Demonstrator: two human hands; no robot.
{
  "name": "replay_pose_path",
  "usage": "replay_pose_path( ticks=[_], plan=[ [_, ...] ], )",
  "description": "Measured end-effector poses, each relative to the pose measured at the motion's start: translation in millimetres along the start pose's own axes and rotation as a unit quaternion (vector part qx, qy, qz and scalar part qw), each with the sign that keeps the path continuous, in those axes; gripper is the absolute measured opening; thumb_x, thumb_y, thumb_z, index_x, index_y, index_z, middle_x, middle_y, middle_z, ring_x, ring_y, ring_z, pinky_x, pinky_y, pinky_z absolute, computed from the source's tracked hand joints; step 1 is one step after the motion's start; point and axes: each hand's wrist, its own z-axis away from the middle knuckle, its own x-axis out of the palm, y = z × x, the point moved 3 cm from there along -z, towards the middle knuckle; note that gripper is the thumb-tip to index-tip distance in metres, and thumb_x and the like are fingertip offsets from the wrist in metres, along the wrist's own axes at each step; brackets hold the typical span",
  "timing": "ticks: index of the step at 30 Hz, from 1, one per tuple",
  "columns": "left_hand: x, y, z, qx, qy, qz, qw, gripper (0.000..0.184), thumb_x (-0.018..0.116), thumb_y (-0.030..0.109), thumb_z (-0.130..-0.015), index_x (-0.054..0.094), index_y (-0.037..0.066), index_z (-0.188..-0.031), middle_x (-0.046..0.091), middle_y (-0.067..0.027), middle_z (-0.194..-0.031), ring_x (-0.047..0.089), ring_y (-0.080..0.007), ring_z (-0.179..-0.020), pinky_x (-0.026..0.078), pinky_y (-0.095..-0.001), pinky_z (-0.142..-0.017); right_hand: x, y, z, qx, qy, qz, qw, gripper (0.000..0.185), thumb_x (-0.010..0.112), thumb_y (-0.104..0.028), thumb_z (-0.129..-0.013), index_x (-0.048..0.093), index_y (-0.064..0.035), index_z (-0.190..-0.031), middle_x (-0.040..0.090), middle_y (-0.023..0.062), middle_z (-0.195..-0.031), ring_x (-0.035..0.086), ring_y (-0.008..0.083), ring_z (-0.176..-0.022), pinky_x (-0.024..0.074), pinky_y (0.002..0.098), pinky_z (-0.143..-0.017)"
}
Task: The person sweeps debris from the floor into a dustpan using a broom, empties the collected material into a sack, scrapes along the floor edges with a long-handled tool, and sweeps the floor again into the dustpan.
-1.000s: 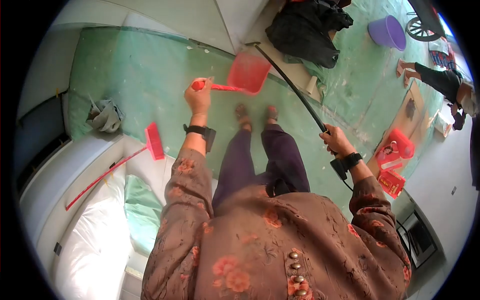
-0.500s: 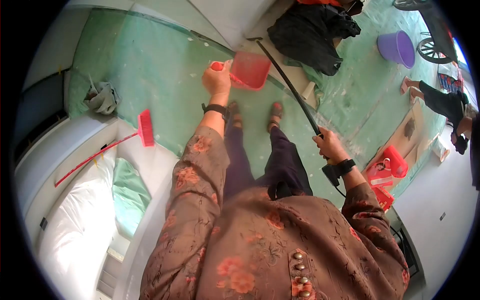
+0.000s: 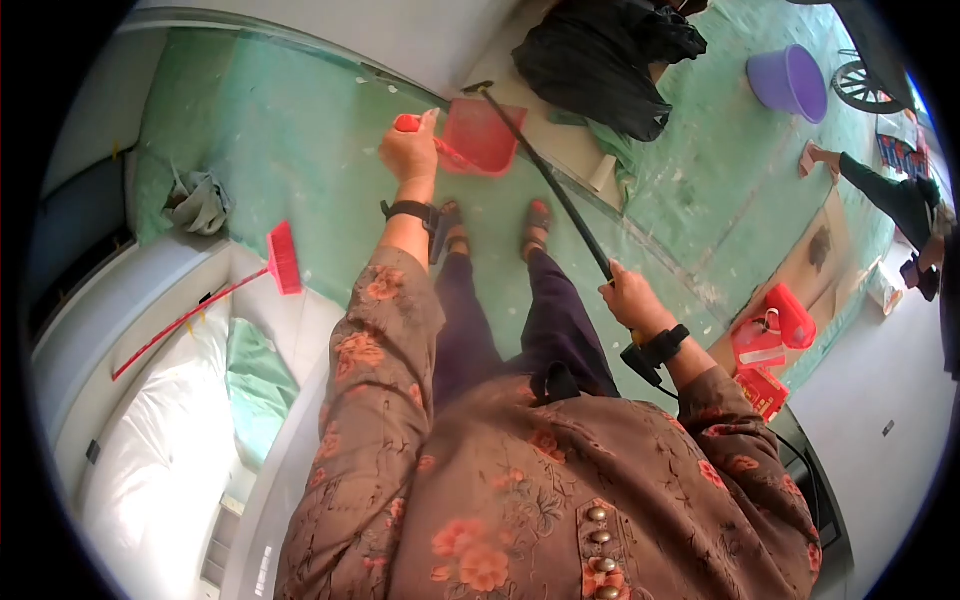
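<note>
My left hand is closed around the red handle of a long-handled dustpan. The pan hangs or rests low in front of my feet, by the edge of the green floor covering; I cannot tell whether it touches the floor. My right hand grips a long black pole. At its far end, a small flat crosswise head lies just beyond the dustpan, near the pale wall.
A red broom leans at the left, near a crumpled grey bag. Black sheeting, a purple bucket and a wheel are at upper right. Another person stands far right, beyond a red container.
Both hands, the dustpan and the pole have shifted slightly left in view. The pole's head now sits closer above the dustpan's far edge. Both grips are unchanged.
</note>
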Motion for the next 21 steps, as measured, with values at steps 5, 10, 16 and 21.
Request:
replay_pose_path(
  ticks=[5,10,16,21],
  plan=[
    [-3.8,-0.8,-0.3,-0.002,0.004,0.001,1.0,0.028,0.075,0.031,-0.067,0.065,0.005,-0.064,0.061,-0.0065,-0.057,0.057,-0.018,-0.051,0.045,-0.0328,-0.053,-7.2,0.3,22.3,0.021,-0.029,-0.055,0.998,0.024,0.057,-0.012,-0.076,0.049,0.0029,-0.094,0.057,0.0229,-0.067,0.058,0.0387,-0.063,0.0459,0.0426,-0.055],
    [-12.9,-1.5,6.5,-0.022,-0.007,0.013,1.0,0.028,0.075,0.031,-0.067,0.065,0.005,-0.065,0.062,-0.0077,-0.06,0.057,-0.0182,-0.054,0.046,-0.0333,-0.055,-54.2,-21.4,65.1,0.138,-0.113,-0.162,0.971,0.028,0.056,-0.013,-0.08,0.051,0.0029,-0.102,0.052,0.0119,-0.058,0.052,0.0178,-0.042,0.041,0.0319,-0.037],
    [-13.5,2.7,10.9,0.016,-0.026,0.048,0.998,0.027,0.075,0.029,-0.068,0.064,0.004,-0.064,0.062,-0.0072,-0.059,0.056,-0.0168,-0.051,0.046,-0.032,-0.054,-46.3,-25.7,29.5,0.042,-0.051,-0.13,0.989,0.029,0.054,-0.013,-0.081,0.05,0.0038,-0.105,0.052,0.012,-0.056,0.053,0.0193,-0.042,0.042,0.0321,-0.038],
    [-27.1,5.7,19.5,0.023,-0.036,0.04,0.998,0.028,0.074,0.029,-0.068,0.062,0.005,-0.064,0.06,-0.0076,-0.058,0.056,-0.0198,-0.051,0.045,-0.0334,-0.054,-43.2,-32.5,-5.4,0.071,-0.064,-0.087,0.992,0.021,0.055,-0.013,-0.078,0.05,0.0047,-0.088,0.054,0.0167,-0.058,0.054,0.0253,-0.04,0.0437,0.0374,-0.042]
  ],
)
